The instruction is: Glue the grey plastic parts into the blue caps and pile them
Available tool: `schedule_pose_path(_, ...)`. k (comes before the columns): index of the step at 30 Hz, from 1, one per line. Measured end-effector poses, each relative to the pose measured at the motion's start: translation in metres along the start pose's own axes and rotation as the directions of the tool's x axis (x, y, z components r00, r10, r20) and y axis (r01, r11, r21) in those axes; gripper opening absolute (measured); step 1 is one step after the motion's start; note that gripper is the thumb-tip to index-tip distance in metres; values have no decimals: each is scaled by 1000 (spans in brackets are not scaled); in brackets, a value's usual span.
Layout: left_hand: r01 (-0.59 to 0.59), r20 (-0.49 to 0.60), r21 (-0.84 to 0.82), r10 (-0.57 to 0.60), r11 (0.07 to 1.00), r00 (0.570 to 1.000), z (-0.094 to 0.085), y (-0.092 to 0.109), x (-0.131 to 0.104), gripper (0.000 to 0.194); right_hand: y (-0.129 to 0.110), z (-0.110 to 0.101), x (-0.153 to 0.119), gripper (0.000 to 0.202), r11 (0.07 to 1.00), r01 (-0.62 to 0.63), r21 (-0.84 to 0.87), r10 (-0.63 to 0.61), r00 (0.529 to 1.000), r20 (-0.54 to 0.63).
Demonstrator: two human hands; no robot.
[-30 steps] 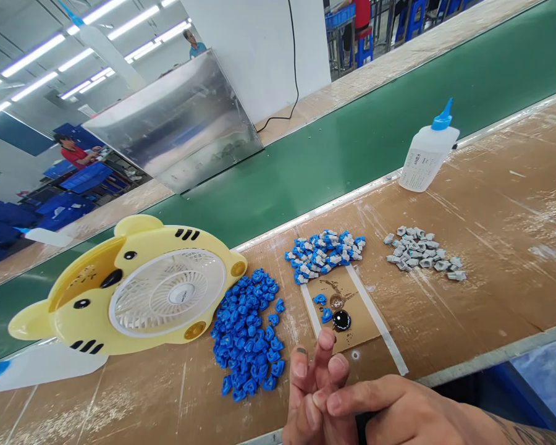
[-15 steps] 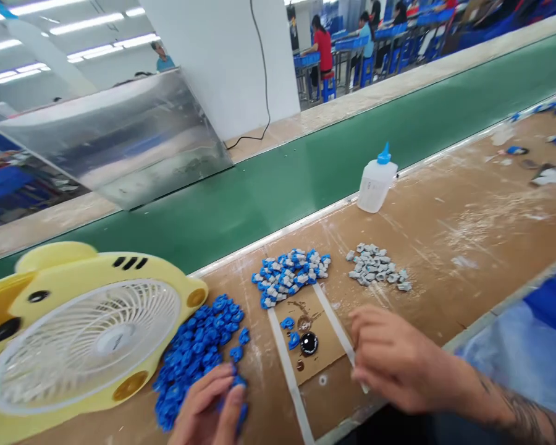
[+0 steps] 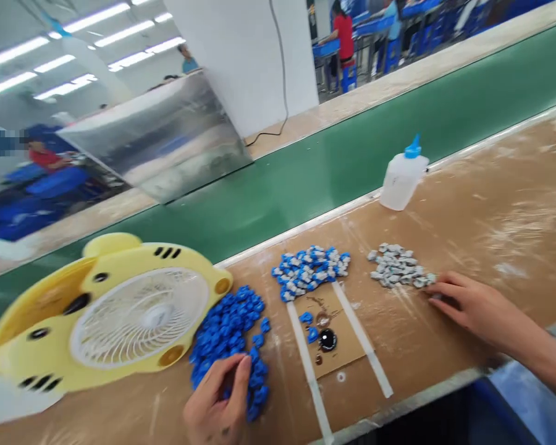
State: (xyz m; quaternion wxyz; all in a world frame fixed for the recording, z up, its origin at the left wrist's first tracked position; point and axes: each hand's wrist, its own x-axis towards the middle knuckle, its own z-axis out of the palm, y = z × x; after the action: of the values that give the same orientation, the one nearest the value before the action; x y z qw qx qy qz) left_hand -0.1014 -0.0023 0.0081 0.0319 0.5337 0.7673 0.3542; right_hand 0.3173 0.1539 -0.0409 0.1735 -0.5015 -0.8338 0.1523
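Observation:
My left hand (image 3: 219,402) rests on the near end of a pile of small blue plastic parts (image 3: 229,327), its fingers curled over a few pieces; whether it grips one I cannot tell. My right hand (image 3: 472,306) reaches out flat on the table, its fingertips touching the right edge of a pile of small grey parts (image 3: 398,266). Between the hands lies a taped-down card (image 3: 347,343) with a dark glue blob (image 3: 327,339) and two blue pieces (image 3: 309,326). Beyond the card sits a heap of joined blue-and-grey parts (image 3: 310,269).
A yellow animal-shaped desk fan (image 3: 111,315) lies face up at the left. A white squeeze bottle with a blue cap (image 3: 402,176) stands by the green conveyor belt (image 3: 352,148). A metal sheet (image 3: 162,136) leans beyond the belt. Other people sit at benches far behind.
My right hand moved right from the card's tape strip to the grey pile. My left hand stays at the blue pile. The view shifted slightly to the left.

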Motion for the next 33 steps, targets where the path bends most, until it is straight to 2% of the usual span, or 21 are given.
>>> schedule_pose_path(4, -166, 107, 135, 152, 977, 983, 7, 0, 16, 22, 17, 13, -1, 50, 995, 66, 70, -66, 998, -10)
schedule_pose_path(6, -212, 237, 225, 158, 951, 959, 15, -3, 24, 26, 19, 12, 2, 66, 991, 93, 93, -89, 995, -45)
schedule_pose_path(8, -237, 360, 293, 123, 926, 925, 25, -3, 32, 30, 14, 10, 3, 72, 988, 121, 101, -110, 989, -102)
schedule_pose_path(10, -250, 429, 327, 93, 911, 898, 35, 0, 39, 33, 4, 9, 2, 63, 983, 149, 111, -130, 979, -158)
schedule_pose_path(12, -261, 453, 327, 92, 908, 887, 41, 5, 44, 34, -7, 10, 0, 49, 974, 175, 142, -146, 970, -194)
schedule_pose_path(15, -278, 484, 319, 97, 906, 870, 46, 10, 48, 34, -25, 13, -4, 34, 958, 160, 237, -128, 981, -146)
schedule_pose_path(18, -266, 475, 247, 123, 932, 871, 46, 14, 50, 32, -43, 18, -5, 27, 929, 118, 350, -111, 993, -42)
schedule_pose_path(21, -200, 378, 95, 150, 975, 914, 45, 21, 47, 22, -58, 24, -2, 26, 893, 130, 431, -159, 987, 32)
schedule_pose_path(23, -105, 290, -13, 104, 994, 951, 45, 28, 41, 14, -65, 29, 1, 28, 872, 171, 458, -222, 973, 60)
schedule_pose_path(25, 35, 254, -144, 3, 989, 967, 45, 37, 31, 10, -68, 34, 3, 28, 865, 207, 457, -260, 964, 55)
schedule_pose_path(27, 169, 305, -274, -81, 947, 949, 47, 46, 18, 9, -70, 39, 6, 27, 862, 232, 450, -277, 960, 35)
schedule_pose_path(28, 201, 341, -317, -86, 927, 936, 49, 49, 11, 9, -71, 41, 8, 26, 857, 246, 453, -287, 958, 23)
schedule_pose_path(30, 161, 354, -335, -35, 928, 935, 55, 55, -3, 15, -74, 43, 11, 27, 835, 281, 473, -317, 948, -3)
schedule_pose_path(33, -1, 259, -263, 72, 965, 963, 67, 60, -19, 21, -79, 44, 14, 27, 833, 293, 469, -311, 950, -41)
